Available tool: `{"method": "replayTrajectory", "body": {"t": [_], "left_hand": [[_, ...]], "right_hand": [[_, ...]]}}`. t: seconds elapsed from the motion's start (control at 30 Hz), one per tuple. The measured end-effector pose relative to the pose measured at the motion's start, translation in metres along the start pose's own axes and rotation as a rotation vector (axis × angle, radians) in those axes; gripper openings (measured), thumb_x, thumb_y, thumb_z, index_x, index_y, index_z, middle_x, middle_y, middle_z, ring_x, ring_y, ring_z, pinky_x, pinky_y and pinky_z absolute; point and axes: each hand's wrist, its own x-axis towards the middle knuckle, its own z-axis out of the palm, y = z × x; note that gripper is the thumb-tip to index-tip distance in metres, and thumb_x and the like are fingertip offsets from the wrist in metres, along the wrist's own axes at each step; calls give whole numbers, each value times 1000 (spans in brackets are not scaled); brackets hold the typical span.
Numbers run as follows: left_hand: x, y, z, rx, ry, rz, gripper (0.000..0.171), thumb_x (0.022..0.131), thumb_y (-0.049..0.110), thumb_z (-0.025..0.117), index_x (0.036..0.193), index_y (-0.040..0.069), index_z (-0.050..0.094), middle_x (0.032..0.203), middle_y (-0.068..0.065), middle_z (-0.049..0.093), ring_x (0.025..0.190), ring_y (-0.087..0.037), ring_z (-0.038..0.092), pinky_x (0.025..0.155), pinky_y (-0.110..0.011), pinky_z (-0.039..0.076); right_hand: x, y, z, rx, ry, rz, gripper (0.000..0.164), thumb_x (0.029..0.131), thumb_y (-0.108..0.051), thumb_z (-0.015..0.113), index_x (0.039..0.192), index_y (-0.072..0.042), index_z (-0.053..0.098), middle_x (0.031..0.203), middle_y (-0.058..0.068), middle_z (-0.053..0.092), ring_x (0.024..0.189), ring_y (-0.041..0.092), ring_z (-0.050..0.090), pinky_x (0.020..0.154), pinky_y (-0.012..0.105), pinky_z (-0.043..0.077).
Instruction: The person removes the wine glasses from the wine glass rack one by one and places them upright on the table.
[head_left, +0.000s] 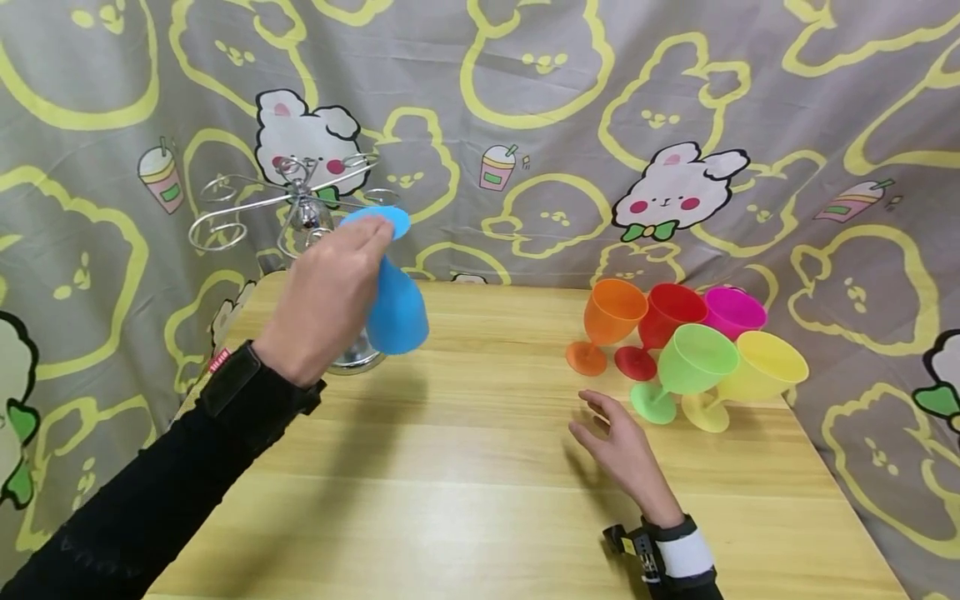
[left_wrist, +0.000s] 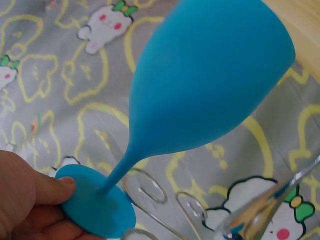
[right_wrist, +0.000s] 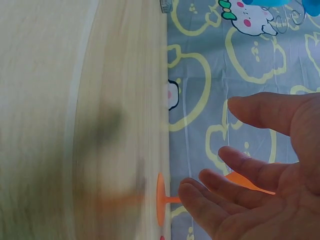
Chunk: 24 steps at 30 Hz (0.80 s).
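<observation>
My left hand (head_left: 330, 292) pinches a blue plastic goblet (head_left: 401, 317) by its round foot. The goblet hangs upside down, bowl lowest, beside a chrome glass rack (head_left: 306, 210) with looped wire arms. In the left wrist view, thumb and fingers grip the edge of the foot (left_wrist: 97, 210), and wire loops (left_wrist: 150, 187) show behind it. My right hand (head_left: 618, 454) hovers over the table with fingers spread and slightly bent, holding nothing. Nearest to it stand an orange goblet (head_left: 613, 315) and a green goblet (head_left: 697, 362); whether it touches either is not seen.
A red goblet (head_left: 671, 317), a magenta goblet (head_left: 735, 310) and a yellow goblet (head_left: 765, 371) stand upright in the group at the right. The wooden table (head_left: 465, 467) meets a patterned grey curtain (head_left: 435, 75) behind. The rack's base (head_left: 356, 362) sits at the back left.
</observation>
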Motion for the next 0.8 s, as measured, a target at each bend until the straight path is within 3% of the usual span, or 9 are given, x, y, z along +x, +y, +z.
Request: {"method": "replayTrajectory", "body": {"t": [0.17, 0.3, 0.37, 0.43, 0.5, 0.57, 0.63, 0.7, 0.8], "left_hand": [[-20, 15, 4, -22, 10, 34, 33, 102, -11, 63, 134, -11, 69, 130, -28, 74, 125, -44, 71, 104, -55, 60], [-40, 22, 7, -121, -7, -46, 31, 104, -6, 63, 133, -2, 72, 117, -20, 79, 102, -36, 79, 86, -50, 68], [-50, 24, 10, -223, -41, -144, 30, 107, -1, 63, 134, 2, 74, 105, -16, 81, 77, -27, 76, 69, -39, 66], [-60, 25, 12, -330, -94, -264, 30, 109, 4, 63, 135, 4, 75, 92, -12, 79, 57, -17, 58, 55, -28, 53], [-69, 23, 14, -429, -155, -391, 29, 109, 7, 64, 136, 4, 75, 79, -8, 73, 50, -11, 37, 48, -25, 33], [-75, 21, 18, -511, -213, -509, 29, 109, 11, 64, 135, 4, 75, 69, -9, 63, 47, -11, 28, 45, -24, 24], [-81, 20, 24, -578, -251, -605, 30, 109, 14, 65, 136, 5, 75, 75, -14, 70, 51, -10, 38, 49, -24, 29], [-88, 20, 32, -679, -284, -718, 32, 110, 18, 65, 138, 5, 73, 97, -20, 79, 61, -15, 52, 55, -25, 41], [-102, 26, 52, -909, -295, -898, 35, 110, 18, 64, 140, 1, 70, 134, -23, 74, 98, -24, 75, 84, -31, 64]], "right_hand": [[0, -2, 3, 17, 3, -10, 56, 101, -3, 74, 151, 11, 51, 157, 32, 51, 147, 52, 49, 119, 56, 47], [0, -3, 6, 26, 2, -19, 56, 101, -2, 74, 151, 10, 51, 158, 31, 51, 147, 52, 49, 119, 56, 47], [0, -4, 6, 29, 4, -23, 56, 101, -3, 74, 151, 10, 52, 158, 31, 52, 147, 51, 50, 119, 56, 47], [0, -6, 7, 34, 8, -28, 56, 101, -3, 74, 151, 9, 52, 157, 30, 52, 147, 51, 50, 120, 56, 47], [0, -9, 7, 41, 13, -37, 56, 101, -3, 75, 151, 9, 53, 157, 30, 53, 147, 51, 50, 120, 56, 47], [-1, -13, 7, 55, 19, -45, 56, 100, -3, 75, 151, 9, 53, 157, 30, 53, 147, 50, 50, 120, 56, 47], [-2, -18, 7, 70, 24, -50, 56, 100, -2, 75, 151, 9, 53, 158, 30, 52, 147, 50, 51, 121, 56, 47], [-3, -23, 8, 81, 25, -51, 57, 100, -2, 75, 151, 8, 53, 158, 30, 52, 147, 50, 51, 121, 57, 46], [-5, -29, 9, 90, 28, -52, 57, 100, -2, 75, 151, 7, 53, 158, 29, 52, 147, 49, 52, 121, 57, 46]]}}
